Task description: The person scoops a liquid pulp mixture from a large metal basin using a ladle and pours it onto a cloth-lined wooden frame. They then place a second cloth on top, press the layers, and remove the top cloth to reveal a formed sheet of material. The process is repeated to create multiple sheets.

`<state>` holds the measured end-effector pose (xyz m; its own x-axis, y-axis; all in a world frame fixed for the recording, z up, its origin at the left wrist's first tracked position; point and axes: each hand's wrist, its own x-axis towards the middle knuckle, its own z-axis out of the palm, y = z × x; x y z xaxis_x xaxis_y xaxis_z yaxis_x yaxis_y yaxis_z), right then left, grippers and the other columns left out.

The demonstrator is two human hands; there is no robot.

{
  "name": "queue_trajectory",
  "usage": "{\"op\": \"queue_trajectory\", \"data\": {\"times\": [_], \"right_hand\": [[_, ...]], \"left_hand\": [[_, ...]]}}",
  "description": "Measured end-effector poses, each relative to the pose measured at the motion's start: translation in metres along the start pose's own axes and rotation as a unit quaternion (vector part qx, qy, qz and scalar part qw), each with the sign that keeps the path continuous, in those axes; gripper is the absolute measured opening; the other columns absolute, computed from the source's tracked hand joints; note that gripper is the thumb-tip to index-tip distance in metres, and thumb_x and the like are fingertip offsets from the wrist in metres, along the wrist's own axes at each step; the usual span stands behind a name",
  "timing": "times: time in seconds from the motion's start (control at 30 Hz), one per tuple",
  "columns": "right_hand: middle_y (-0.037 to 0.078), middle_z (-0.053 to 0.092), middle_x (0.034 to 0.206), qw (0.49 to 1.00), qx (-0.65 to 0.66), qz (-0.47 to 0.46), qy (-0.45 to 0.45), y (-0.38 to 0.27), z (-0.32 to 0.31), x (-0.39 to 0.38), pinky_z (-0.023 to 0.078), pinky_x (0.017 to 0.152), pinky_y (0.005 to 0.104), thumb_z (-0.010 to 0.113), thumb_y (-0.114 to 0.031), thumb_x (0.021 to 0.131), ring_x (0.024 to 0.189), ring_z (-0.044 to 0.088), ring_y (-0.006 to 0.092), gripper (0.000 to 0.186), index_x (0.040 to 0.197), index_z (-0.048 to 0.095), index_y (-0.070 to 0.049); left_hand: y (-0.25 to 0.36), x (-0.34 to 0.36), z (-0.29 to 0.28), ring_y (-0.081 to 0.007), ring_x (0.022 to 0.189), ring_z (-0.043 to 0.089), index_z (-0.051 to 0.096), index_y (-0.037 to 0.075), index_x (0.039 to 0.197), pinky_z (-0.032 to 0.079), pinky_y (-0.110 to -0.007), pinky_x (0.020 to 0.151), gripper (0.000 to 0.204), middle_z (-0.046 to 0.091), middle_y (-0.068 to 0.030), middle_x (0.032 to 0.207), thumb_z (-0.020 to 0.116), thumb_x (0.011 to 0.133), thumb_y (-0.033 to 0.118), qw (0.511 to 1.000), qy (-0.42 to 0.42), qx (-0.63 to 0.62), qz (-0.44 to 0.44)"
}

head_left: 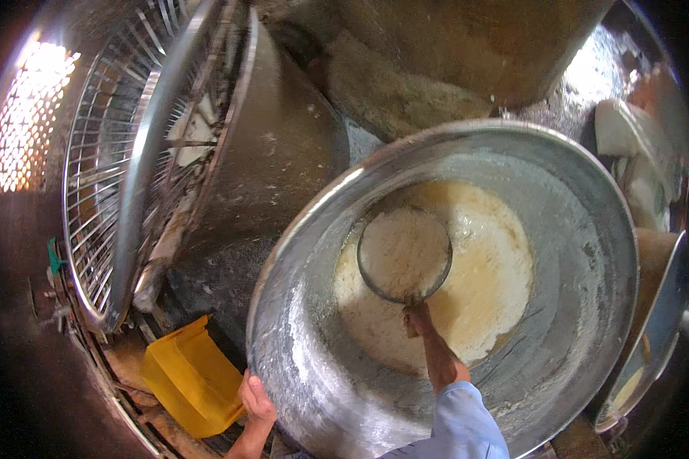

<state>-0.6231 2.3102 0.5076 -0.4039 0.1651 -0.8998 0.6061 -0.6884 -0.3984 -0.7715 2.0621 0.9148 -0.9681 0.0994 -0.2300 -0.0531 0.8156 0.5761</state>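
A large round metal mixing bowl (582, 183) is in front of me, with a pale, floury mass (505, 268) and yellowish liquid in its bottom. My right hand (417, 320) reaches down into it, wrapped round the handle of a round, dark-rimmed scoop (403, 252). Pale, grainy stuff covers the scoop's face, so I cannot tell whether it has a mesh or a solid bottom. At the bowl's lower left rim is my left hand (258, 399), its fingers closed on the edge.
Left of the bowl lies a yellow plastic container (187, 375). Beyond it stands a metal wire guard (99, 206) beside a broad brownish metal side (283, 130). Another metal vessel (651, 336) is at the right, below whitish sacks or cloths (635, 153). A bright lattice opening (31, 122) shows far left.
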Motion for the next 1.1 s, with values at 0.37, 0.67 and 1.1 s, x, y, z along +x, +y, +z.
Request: {"op": "queue_trajectory", "data": {"times": [0.37,0.67,1.1], "right_hand": [[0.006,0.051,0.059,0.947,-0.315,-0.016,-0.056,-0.138,-0.01,-0.324,0.044,0.044,0.031,0.058,-0.006,0.077,0.047,0.052,0.0161,0.007,0.077,0.053,0.0],[0.004,0.048,0.056,0.874,-0.48,0.068,-0.018,-0.228,0.083,-0.53,0.043,0.04,0.0299,0.061,0.0,0.077,0.045,0.049,0.0137,0.012,0.073,0.05,-0.001],[0.005,0.051,0.065,0.808,-0.549,0.167,-0.13,-0.19,0.264,-0.625,0.043,0.043,0.0317,0.061,-0.003,0.078,0.049,0.048,0.0153,0.01,0.079,0.051,-0.003]], "left_hand": [[-0.044,-0.011,-0.01,-0.036,0.097,0.054,0.057,0.0,0.106,0.041,-0.039,0.086,0.037,0.059,-0.0185,0.102,0.04,0.094,0.031,0.974,0.025,-0.224,0.018],[-0.328,-0.128,-0.014,-0.0171,0.084,0.059,0.065,0.007,0.098,0.046,-0.03,0.075,0.021,0.064,-0.0066,0.088,0.058,0.084,0.02,0.862,0.076,-0.417,-0.278],[-0.377,-0.426,-0.188,-0.0342,0.129,0.032,0.02,0.005,0.143,0.032,-0.049,0.101,0.093,0.028,-0.0164,0.144,0.052,0.078,0.064,0.361,0.438,-0.648,-0.508]]}}
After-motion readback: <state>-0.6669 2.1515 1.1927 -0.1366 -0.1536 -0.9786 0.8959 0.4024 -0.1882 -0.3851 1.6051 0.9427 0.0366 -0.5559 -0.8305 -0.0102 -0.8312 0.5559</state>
